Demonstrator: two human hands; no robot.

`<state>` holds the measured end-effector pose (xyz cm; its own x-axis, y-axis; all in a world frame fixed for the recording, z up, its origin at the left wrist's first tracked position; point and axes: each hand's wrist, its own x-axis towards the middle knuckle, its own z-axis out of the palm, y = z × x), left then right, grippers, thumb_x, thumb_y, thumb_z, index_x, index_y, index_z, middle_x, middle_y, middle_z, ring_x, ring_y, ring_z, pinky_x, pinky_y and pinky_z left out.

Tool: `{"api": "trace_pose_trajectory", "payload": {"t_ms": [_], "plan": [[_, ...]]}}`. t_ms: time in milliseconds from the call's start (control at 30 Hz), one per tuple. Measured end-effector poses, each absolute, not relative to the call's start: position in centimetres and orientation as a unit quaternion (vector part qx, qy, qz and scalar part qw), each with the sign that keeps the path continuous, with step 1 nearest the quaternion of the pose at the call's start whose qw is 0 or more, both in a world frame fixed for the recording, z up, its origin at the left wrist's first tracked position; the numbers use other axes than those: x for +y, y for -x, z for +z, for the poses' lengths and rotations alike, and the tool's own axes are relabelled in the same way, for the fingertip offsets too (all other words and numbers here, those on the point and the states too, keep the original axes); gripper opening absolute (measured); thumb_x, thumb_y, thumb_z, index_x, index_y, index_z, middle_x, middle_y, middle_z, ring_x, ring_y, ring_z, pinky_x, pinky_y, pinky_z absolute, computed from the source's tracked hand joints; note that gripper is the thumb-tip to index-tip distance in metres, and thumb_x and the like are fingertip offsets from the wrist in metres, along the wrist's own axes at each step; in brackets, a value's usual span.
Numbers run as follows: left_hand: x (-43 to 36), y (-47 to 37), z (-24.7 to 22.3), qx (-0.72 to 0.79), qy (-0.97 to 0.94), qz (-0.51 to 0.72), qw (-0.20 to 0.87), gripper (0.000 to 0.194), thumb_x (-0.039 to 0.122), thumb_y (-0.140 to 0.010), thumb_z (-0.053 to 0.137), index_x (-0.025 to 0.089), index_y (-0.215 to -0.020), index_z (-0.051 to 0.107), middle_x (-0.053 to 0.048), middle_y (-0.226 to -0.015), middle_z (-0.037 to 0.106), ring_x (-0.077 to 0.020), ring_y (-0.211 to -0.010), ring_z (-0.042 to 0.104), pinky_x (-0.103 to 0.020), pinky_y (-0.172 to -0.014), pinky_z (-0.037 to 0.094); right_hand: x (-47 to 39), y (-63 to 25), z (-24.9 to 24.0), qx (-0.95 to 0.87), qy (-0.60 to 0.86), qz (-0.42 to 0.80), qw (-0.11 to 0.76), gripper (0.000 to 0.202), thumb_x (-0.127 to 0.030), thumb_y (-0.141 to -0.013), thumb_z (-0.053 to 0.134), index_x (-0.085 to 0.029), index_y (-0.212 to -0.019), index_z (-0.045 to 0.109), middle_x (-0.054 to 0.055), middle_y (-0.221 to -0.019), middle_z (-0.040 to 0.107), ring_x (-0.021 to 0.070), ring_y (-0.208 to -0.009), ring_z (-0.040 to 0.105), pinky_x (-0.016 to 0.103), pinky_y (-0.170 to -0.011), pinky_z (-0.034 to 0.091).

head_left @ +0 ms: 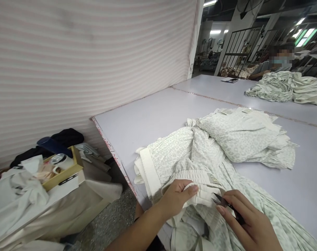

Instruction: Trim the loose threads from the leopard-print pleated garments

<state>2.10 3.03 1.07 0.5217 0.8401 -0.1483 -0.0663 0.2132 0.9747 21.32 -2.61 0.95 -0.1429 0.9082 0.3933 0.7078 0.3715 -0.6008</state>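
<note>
My left hand (178,197) pinches the gathered white elastic waistband of a pale green spotted garment (171,150), its thumb lying on top of the band. In my right hand (249,219) is a pair of small dark thread snips (226,203), the parted blade tips pointing left, close against the waistband. Near the tips a small label (214,179) sits on the band. The garment is bunched over the front edge of the table, and its lower folds hang partly out of view.
More spotted garments lie piled on the table (153,109) ahead, with another heap (281,85) at the far right. A person (276,64) sits behind that heap. Striped sheeting (95,55) walls the left; below it a yellow box (77,162) holds a can and odds and ends.
</note>
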Motion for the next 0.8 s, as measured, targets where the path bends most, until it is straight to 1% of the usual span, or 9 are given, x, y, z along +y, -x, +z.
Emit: {"api": "trace_pose_trajectory", "payload": {"t_ms": [67,200,300,400,467,533,600,667,800], "plan": [[3.0,-2.1,1.1,0.356,-0.549,0.329,0.68,0.057,0.066,-0.077,0.051,0.021,-0.053,0.028,0.007,-0.054,0.021,-0.0085,-0.051,0.019,-0.027,-0.053,0.016,-2.4,-21.3,0.6,-0.76,0.542,0.085,0.348,0.026,-0.047,-0.096,0.042,-0.025,-0.09,0.055,-0.001,-0.089,0.06,0.0044,-0.038,0.045,0.02,-0.04,0.038],[2.8,-2.1,1.2,0.349,-0.571,0.333,0.664,0.055,0.066,-0.08,0.048,0.021,-0.054,0.03,0.007,-0.052,0.022,-0.0086,-0.05,0.02,-0.026,-0.051,0.017,-2.1,-20.9,0.6,-0.791,0.518,0.002,0.327,0.028,-0.041,-0.1,0.035,-0.023,-0.09,0.053,-0.001,-0.085,0.061,0.0035,-0.034,0.042,0.019,-0.039,0.035],[2.6,-2.1,1.3,0.35,-0.577,0.337,0.656,0.055,0.066,-0.081,0.047,0.021,-0.055,0.03,0.007,-0.052,0.022,-0.0085,-0.049,0.019,-0.026,-0.05,0.017,-2.2,-20.7,0.8,-0.793,0.521,-0.026,0.315,0.031,-0.04,-0.101,0.031,-0.023,-0.09,0.055,0.0,-0.084,0.062,0.0035,-0.033,0.043,0.019,-0.038,0.033],[2.4,-2.2,1.3,0.358,-0.591,0.33,0.643,0.054,0.065,-0.083,0.044,0.021,-0.056,0.03,0.007,-0.053,0.022,-0.0087,-0.05,0.02,-0.026,-0.05,0.018,-2.3,-20.6,0.9,-0.794,0.525,-0.041,0.304,0.035,-0.042,-0.101,0.031,-0.02,-0.088,0.055,0.001,-0.084,0.062,0.0027,-0.029,0.038,0.02,-0.035,0.031],[2.2,-2.3,1.3,0.361,-0.599,0.327,0.635,0.053,0.063,-0.084,0.043,0.021,-0.056,0.029,0.006,-0.054,0.023,-0.0092,-0.051,0.021,-0.026,-0.051,0.019,-2.4,-20.5,1.0,-0.798,0.521,-0.057,0.296,0.037,-0.042,-0.101,0.031,-0.019,-0.086,0.056,0.002,-0.082,0.063,0.0034,-0.03,0.041,0.021,-0.035,0.031],[2.2,-2.3,1.3,0.359,-0.602,0.33,0.633,0.053,0.063,-0.085,0.042,0.02,-0.056,0.029,0.006,-0.055,0.024,-0.0095,-0.052,0.023,-0.027,-0.052,0.019,-2.4,-20.4,1.3,-0.809,0.506,-0.067,0.293,0.036,-0.038,-0.101,0.032,-0.019,-0.085,0.058,0.003,-0.081,0.064,0.0055,-0.039,0.052,0.019,-0.037,0.035],[2.2,-2.3,1.3,0.359,-0.597,0.333,0.636,0.053,0.064,-0.084,0.043,0.021,-0.056,0.029,0.006,-0.055,0.024,-0.0096,-0.053,0.023,-0.027,-0.052,0.019,-2.4,-20.5,1.5,-0.819,0.491,-0.061,0.29,0.034,-0.035,-0.101,0.034,-0.02,-0.084,0.06,0.003,-0.081,0.065,0.0068,-0.048,0.06,0.017,-0.039,0.039],[2.3,-2.2,1.1,0.361,-0.587,0.338,0.641,0.054,0.067,-0.082,0.044,0.021,-0.056,0.03,0.006,-0.054,0.023,-0.0092,-0.052,0.021,-0.026,-0.051,0.018,-2.4,-20.5,1.8,-0.823,0.482,-0.05,0.296,0.036,-0.035,-0.101,0.033,-0.02,-0.082,0.06,0.002,-0.078,0.065,0.006,-0.047,0.06,0.015,-0.038,0.039],[2.5,-2.1,0.9,0.371,-0.574,0.345,0.643,0.056,0.069,-0.08,0.045,0.021,-0.056,0.03,0.007,-0.053,0.02,-0.0087,-0.05,0.019,-0.026,-0.05,0.017,-2.7,-20.5,1.8,-0.813,0.483,-0.06,0.318,0.041,-0.039,-0.101,0.031,-0.02,-0.078,0.06,0.001,-0.071,0.063,0.0053,-0.039,0.057,0.016,-0.031,0.034]]}}
